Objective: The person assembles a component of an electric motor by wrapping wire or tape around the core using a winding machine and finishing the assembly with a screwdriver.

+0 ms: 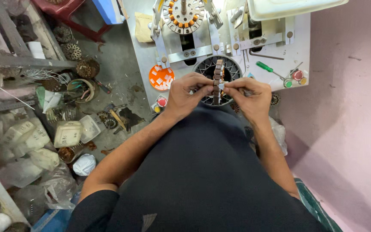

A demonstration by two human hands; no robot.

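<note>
Stator ring (217,81) held edge-up at worktop (144,56) near edge, so its slots face the fingers. Left hand (184,95) and right hand (249,95) both pinch it closed.

Both hands raised together, left (184,95), right (249,95), fingers pinched.

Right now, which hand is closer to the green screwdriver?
Right. The right hand sits just below the green screwdriver on the machine table. The left hand is farther off, beyond the ring-shaped part both hands pinch.
</note>
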